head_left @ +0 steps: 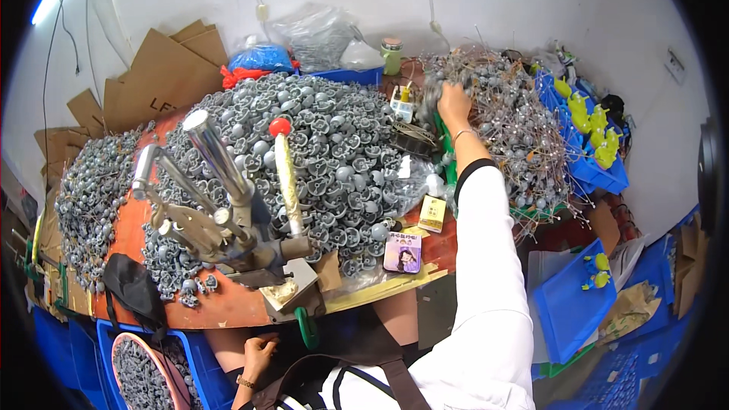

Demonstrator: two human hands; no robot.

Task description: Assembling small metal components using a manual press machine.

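White right sleeve (490,258) reaches over the red table (123,239); right hand (455,104), fingers curled, is at the left side of the wired grey parts (524,137), hold too blurred to tell. Left hand (259,355), fingers bent, sits left of the green handle (306,326); hold unclear.

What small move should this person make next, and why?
Perhaps the right hand should draw back toward the lever machine: it is far out at the edge of the wire heap, while the machine stands closer in. Blur hides whether the hand holds anything.
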